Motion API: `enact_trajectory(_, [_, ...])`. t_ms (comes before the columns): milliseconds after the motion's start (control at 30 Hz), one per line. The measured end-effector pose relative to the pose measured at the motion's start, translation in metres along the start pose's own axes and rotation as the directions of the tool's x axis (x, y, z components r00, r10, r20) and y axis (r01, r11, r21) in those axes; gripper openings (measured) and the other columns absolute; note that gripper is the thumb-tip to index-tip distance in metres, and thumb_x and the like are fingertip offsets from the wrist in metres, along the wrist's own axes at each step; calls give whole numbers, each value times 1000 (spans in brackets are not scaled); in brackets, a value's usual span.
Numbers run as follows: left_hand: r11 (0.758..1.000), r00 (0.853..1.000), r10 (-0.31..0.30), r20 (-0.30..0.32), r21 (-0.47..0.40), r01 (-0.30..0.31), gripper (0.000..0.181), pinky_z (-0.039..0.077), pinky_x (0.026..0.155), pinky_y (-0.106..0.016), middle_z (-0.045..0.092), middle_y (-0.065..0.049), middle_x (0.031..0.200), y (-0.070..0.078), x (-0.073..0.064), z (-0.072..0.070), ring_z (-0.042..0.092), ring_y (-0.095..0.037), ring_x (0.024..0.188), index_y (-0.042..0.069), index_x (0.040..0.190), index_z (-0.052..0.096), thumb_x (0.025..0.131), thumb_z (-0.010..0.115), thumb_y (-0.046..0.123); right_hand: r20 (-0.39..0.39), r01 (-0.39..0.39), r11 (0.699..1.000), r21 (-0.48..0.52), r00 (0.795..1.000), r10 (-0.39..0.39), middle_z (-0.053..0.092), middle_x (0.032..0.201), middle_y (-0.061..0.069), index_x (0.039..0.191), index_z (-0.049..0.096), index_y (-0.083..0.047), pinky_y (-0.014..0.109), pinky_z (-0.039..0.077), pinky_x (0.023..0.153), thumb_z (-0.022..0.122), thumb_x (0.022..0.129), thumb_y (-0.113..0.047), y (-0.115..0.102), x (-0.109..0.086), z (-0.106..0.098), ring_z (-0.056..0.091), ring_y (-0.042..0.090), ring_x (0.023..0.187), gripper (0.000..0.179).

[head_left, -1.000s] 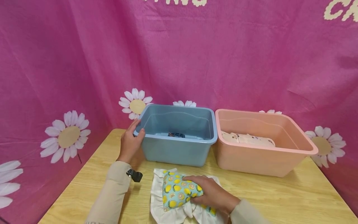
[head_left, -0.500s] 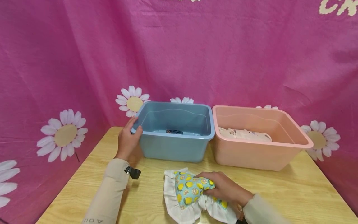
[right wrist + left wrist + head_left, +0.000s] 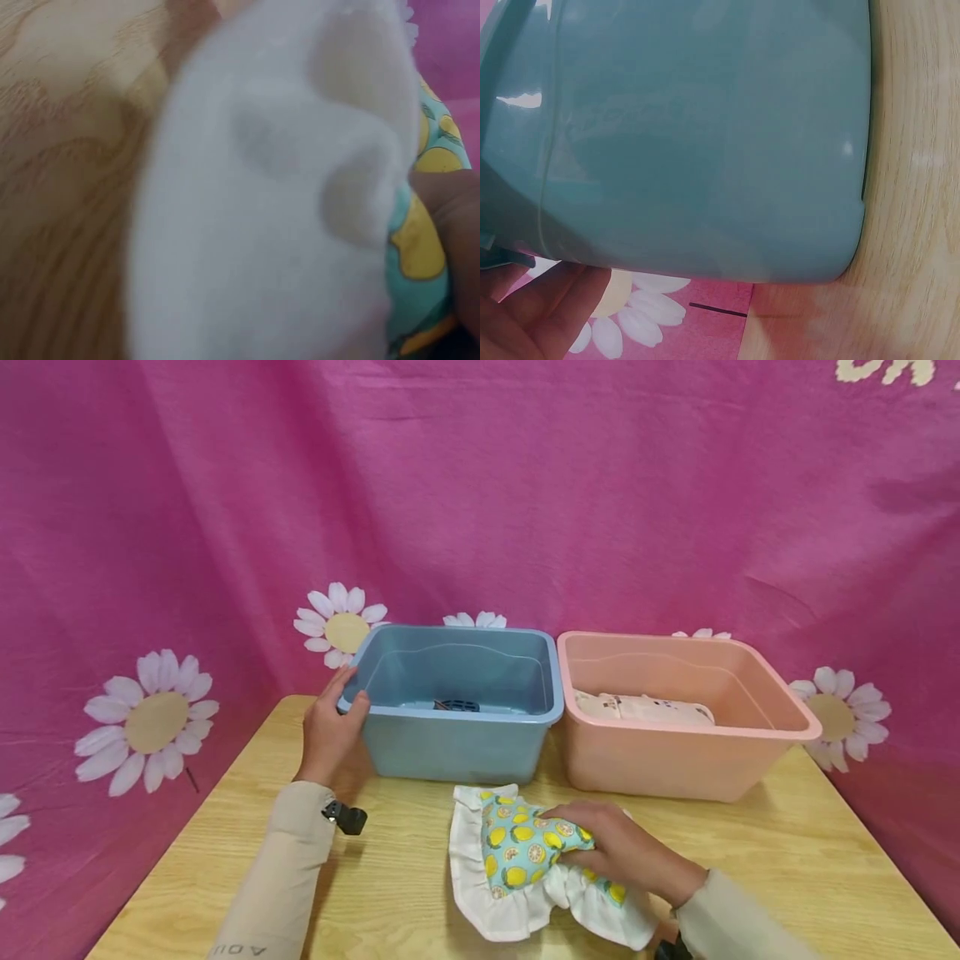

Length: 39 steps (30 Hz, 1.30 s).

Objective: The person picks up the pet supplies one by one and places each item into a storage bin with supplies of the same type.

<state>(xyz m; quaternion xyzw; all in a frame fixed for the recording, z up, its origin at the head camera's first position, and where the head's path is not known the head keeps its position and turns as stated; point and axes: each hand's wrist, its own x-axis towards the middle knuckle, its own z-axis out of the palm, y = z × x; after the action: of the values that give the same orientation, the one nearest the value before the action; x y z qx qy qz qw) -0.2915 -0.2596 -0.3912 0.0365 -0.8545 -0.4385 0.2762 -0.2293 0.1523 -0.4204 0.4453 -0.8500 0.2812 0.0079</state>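
Note:
With my right hand (image 3: 626,847) I grip a small lemon-print cushion (image 3: 517,847), bunching it in the middle. It is light blue with yellow lemons and a white ruffled edge, and hangs close over the table's front. The white ruffle (image 3: 262,187) fills much of the right wrist view, part of the hand showing at its right edge. My left hand (image 3: 330,727) holds the rim of a blue plastic bin (image 3: 457,747) at its front left corner. In the left wrist view, fingers (image 3: 562,307) lie by the bin's side wall (image 3: 705,150).
A pink bin (image 3: 675,764) stands right beside the blue one, with a cream patterned cloth bundle (image 3: 645,710) inside. A dark slotted item (image 3: 459,705) lies in the blue bin. Behind the wooden table (image 3: 397,877) hangs a magenta daisy-print curtain (image 3: 480,502).
My right hand has shifted the cushion to the right and slightly away from me. My left hand stays on the blue bin's rim. The head view has moved slightly.

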Motion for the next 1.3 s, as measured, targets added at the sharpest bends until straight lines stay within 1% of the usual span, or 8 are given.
enact_trajectory(100, [1000, 1000, 7, -13, 2, -7, 50, 34, 109, -50, 40, 3, 151, 1, 1, -1, 37, -24, 139, 20, 142, 50, 94, 55, 33, -27, 17, 1000, -24, 999, -18, 63, 121, -10, 126, 62, -19, 36, 50, 91, 75, 84, -26, -3, -1, -9, 59, 11, 107, 45])
enact_trajectory(300, [1000, 1000, 3, -8, -3, -3, 51, 34, 109, -51, 40, -1, 151, 1, 1, -1, 36, -25, 139, 18, 143, 50, 94, 55, 32, -24, -70, 996, -61, 997, 68, 60, 125, -12, 132, 59, -21, 46, 40, 90, 72, 86, -35, -10, -5, -25, 53, 14, 110, 50])
enact_trajectory(367, [1000, 1000, 3, -8, -4, -3, 51, 34, 108, -52, 40, -1, 151, 0, 1, -1, 36, -26, 139, 19, 143, 49, 94, 55, 33, -54, -50, 996, -77, 997, 46, 61, 125, -10, 132, 60, -20, 48, 41, 91, 73, 84, -36, -11, -5, -31, 54, 16, 111, 51])
enact_trajectory(533, [1000, 1000, -13, 0, -14, 13, 51, 36, 107, -53, 39, 2, 152, -2, -2, 2, 36, -26, 139, 22, 143, 49, 94, 55, 33, -151, 16, 992, -127, 988, -35, 62, 124, -9, 131, 61, -19, 39, 49, 89, 79, 78, -32, -13, -5, -46, 57, 12, 108, 57])
enact_trajectory(767, [1000, 1000, -7, -12, -11, 7, 51, 36, 107, -53, 39, 2, 152, -1, -2, 1, 36, -27, 139, 21, 143, 50, 94, 54, 34, -197, -44, 990, -136, 980, 17, 55, 121, -13, 135, 56, -25, 30, 51, 87, 77, 78, -45, -25, -7, -67, 54, 7, 104, 64])
enact_trajectory(1033, [1000, 1000, -9, 4, 1, 9, 53, 37, 106, -53, 39, 3, 152, 0, -2, -3, 37, -27, 138, 20, 144, 48, 94, 54, 35, -234, -99, 967, -234, 971, 43, 50, 127, -13, 138, 51, -30, 31, 51, 85, 80, 72, -51, -33, -17, -93, 49, 4, 108, 75])
enact_trajectory(1167, [1000, 1000, -22, 2, 4, 22, 52, 38, 105, -53, 38, 4, 152, 0, -4, -3, 37, -27, 138, 20, 144, 47, 94, 54, 34, -264, -109, 963, -247, 964, 41, 50, 127, -14, 140, 49, -30, 23, 48, 87, 83, 72, -43, -35, -22, -107, 49, 3, 109, 77])
enact_trajectory(1300, [1000, 1000, -18, 11, -11, 18, 52, 40, 103, -53, 37, 4, 153, 2, -1, -2, 36, -27, 139, 20, 145, 46, 95, 53, 34, -334, -67, 965, -254, 942, -22, 53, 126, -9, 139, 51, -23, 13, 41, 88, 84, 72, -24, -33, -24, -121, 49, 5, 108, 74])
